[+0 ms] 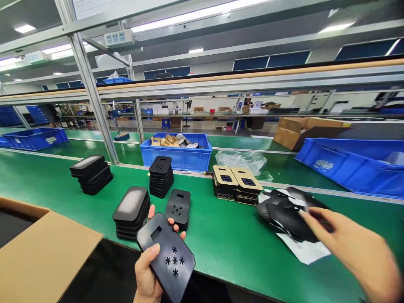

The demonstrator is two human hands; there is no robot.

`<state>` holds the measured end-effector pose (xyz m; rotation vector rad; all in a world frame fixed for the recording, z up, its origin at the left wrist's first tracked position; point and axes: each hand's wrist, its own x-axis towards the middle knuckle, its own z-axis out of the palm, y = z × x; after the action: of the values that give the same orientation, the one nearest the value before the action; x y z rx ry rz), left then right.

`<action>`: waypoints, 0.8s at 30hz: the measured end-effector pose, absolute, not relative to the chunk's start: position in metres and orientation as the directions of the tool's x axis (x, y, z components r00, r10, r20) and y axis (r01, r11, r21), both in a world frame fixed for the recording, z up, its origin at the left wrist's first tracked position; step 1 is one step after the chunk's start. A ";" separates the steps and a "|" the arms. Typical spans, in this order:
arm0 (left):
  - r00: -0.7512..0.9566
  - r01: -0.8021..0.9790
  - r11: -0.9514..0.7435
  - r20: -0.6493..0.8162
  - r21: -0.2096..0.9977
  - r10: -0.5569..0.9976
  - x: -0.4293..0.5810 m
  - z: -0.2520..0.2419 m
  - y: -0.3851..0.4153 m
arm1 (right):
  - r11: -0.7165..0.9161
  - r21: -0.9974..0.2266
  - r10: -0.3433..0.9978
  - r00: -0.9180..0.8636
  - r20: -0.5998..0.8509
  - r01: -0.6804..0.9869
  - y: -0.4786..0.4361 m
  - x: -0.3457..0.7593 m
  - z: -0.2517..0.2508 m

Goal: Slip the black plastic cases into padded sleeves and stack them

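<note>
My left hand [151,265] is wrapped round a black plastic cover [170,256], tilted up at the table's front edge. The cover has a rectangular slot and several star-shaped cutouts. At right, my right hand [350,244], partly blurred, has its thumb and fingers drawn together at a crumpled heap of black and white sheets [284,210]. What its fingertips hold is hidden. A white sheet [304,250] sticks out below the heap. Beyond my left hand stand a short stack of similar covers [178,206], a taller stack [160,174] and a stack of plain-topped black panels [131,206].
More black panels [91,170] are stacked at left. Tan-topped plates [236,181] stand in two piles near clear plastic film [241,160]. A blue bin [176,155] and a larger blue bin [353,168] line the back. An open carton [53,248] fills the lower left.
</note>
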<state>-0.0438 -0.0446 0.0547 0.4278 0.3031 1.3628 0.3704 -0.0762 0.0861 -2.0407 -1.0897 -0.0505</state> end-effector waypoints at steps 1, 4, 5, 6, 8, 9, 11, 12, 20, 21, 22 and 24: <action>0.223 -0.875 0.189 0.025 0.447 0.974 -0.042 0.054 -0.043 | -0.304 -0.600 0.740 0.580 0.341 0.740 -0.070 0.376 0.080; 0.292 -0.865 0.264 -0.001 0.427 0.956 -0.037 0.050 -0.042 | -0.311 -0.581 0.824 0.518 0.229 0.752 -0.049 0.379 0.063; 0.302 -0.859 0.274 -0.006 0.432 0.953 -0.036 0.049 -0.041 | -0.314 -0.581 0.830 0.515 0.216 0.751 -0.045 0.375 0.060; 0.308 -0.852 0.280 -0.010 0.442 0.951 -0.035 0.048 -0.041 | -0.313 -0.581 0.828 0.515 0.220 0.751 -0.043 0.367 0.057; 0.316 -0.839 0.286 -0.012 0.462 0.949 -0.032 0.047 -0.041 | -0.273 -0.588 0.830 0.496 0.257 0.762 -0.046 0.336 0.057; 0.314 -0.837 0.282 -0.011 0.469 0.949 -0.031 0.046 -0.042 | -0.224 -0.600 0.835 0.469 0.288 0.768 -0.050 0.313 0.057; 0.319 -0.832 0.286 -0.013 0.476 0.948 -0.027 0.046 -0.043 | -0.054 -0.651 0.900 0.319 0.297 0.758 -0.060 0.259 0.056; 0.328 -0.827 0.297 -0.018 0.478 0.944 -0.024 0.046 -0.043 | 0.038 -0.702 0.943 0.206 0.260 0.711 -0.064 0.230 0.053; 0.039 -0.615 0.000 0.031 0.788 0.999 -0.032 0.040 -0.034 | -0.187 -0.937 0.974 -0.179 -0.138 -0.296 -0.056 0.132 0.037; -0.106 -0.468 -0.151 0.115 0.871 0.988 -0.040 0.042 -0.031 | -0.151 -0.938 0.987 -0.100 -0.125 -0.311 -0.048 0.135 0.041; -0.239 -0.263 -0.293 0.233 0.919 0.943 -0.050 0.043 -0.027 | -0.101 -0.945 0.995 -0.019 -0.100 -0.311 -0.039 0.137 0.045; -0.399 0.228 -0.438 0.494 0.869 0.772 -0.072 0.049 -0.017 | -0.025 -0.961 0.996 0.070 -0.046 -0.274 -0.020 0.140 0.052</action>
<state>-0.0723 -0.0166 0.0489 1.4248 1.3698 1.8931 0.1399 -0.0198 0.0515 -1.0638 -0.9319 1.2978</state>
